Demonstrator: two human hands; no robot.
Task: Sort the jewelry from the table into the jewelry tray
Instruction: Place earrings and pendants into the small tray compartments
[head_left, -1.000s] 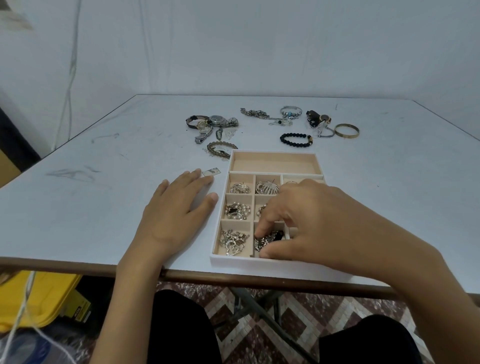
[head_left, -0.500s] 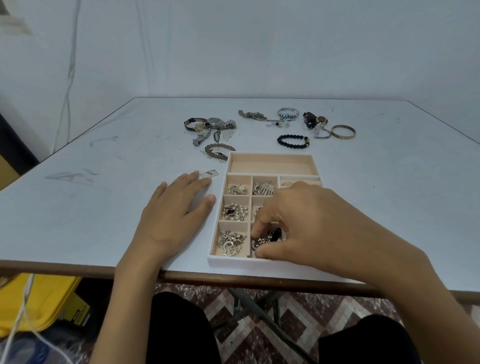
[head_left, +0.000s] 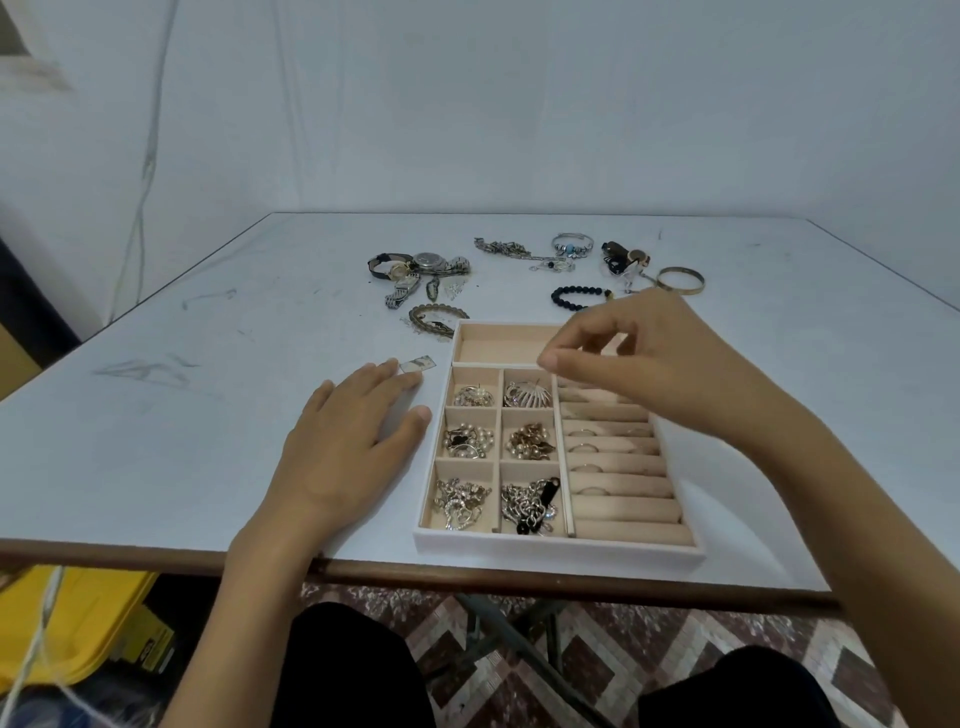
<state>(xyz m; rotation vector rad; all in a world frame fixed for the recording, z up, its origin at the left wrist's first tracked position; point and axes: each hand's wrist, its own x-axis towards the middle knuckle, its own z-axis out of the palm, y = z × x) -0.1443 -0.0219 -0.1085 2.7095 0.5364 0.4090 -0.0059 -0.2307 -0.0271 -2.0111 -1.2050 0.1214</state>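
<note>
The white-walled rectangular jewelry tray with beige velvet lining (head_left: 561, 548) sits at the centre of the frame, near the front edge of the scuffed white table (head_left: 208, 415). The left hand (head_left: 343, 452) lies flat on the table just left of the tray, fingers straight, fingertips by a small silvery rectangular piece (head_left: 417, 364). The right hand (head_left: 639, 358) hovers over the tray's upper right part, fingers loosely bent, with nothing visible between them. Six square compartments hold tangled silver and gold pieces with pearls; the lower middle one has a silver link chain with a black strap (head_left: 530, 506). Padded ring rolls (head_left: 618, 467) fill the right side. Above the tray lie metal wristwatches (head_left: 415, 267), a black bead bracelet (head_left: 576, 297) and a plain gold bangle (head_left: 680, 280)
</note>
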